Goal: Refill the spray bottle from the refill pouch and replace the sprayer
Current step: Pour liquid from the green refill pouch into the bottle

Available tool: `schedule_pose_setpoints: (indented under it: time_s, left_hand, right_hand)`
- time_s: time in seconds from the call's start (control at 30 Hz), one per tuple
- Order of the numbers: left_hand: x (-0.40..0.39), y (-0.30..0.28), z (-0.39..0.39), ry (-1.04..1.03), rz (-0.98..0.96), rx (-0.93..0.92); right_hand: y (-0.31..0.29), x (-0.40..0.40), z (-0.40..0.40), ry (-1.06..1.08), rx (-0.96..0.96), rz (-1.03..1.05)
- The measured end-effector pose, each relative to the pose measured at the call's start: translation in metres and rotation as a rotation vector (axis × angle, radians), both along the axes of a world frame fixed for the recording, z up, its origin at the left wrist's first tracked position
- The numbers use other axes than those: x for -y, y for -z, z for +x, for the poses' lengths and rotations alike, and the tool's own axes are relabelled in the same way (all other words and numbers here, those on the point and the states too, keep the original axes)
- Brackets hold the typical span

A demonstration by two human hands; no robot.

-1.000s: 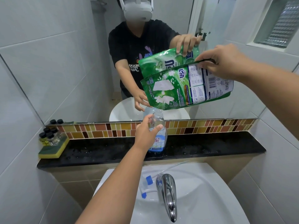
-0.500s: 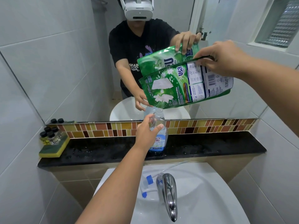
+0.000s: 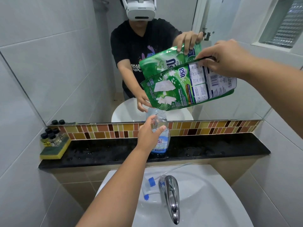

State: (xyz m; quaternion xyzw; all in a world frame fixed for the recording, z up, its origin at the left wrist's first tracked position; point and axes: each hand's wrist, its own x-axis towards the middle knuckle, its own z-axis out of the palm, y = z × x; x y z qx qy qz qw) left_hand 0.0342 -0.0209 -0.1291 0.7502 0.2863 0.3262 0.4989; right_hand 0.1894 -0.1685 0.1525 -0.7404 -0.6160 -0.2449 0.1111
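the spray bottle [image 3: 159, 136] stands upright near the middle of the black worktop [image 3: 213, 149], close to its front edge, and is steadied at the shoulder by the left hand [image 3: 148, 136], whose grip is closed round the clear plastic with thumb and fingers wrapped either side. the refill pouch [image 3: 188, 89] is held tipped above it, its lower corner brought right over the open neck; the right hand [image 3: 224, 58] has its grip pinched shut on the raised top edge. the pouch is judged to be soft and floppy, its weight likely to shift as liquid runs, so a second hold lower on the body might be wanted (only the top seam is gripped). the bottle looks light, thin-walled and easily tipped, and the worktop seems wet, so a firm hold low on the shoulder is advised. whether liquid is flowing cannot be told. the sprayer [image 3: 147, 188] lies in the sink [image 3: 221, 202] beside the tap [image 3: 171, 195].
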Motion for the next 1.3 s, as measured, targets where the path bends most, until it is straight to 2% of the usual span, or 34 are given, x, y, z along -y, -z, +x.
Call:
schedule_pose_setpoints:
  time_s: [1.3]
  left_hand:
    - [-0.0003, -0.0003, 0.0003, -0.005, -0.044, -0.009]
  right_hand:
    - [0.0012, 0.0056, 0.0070, -0.005, -0.029, 0.032]
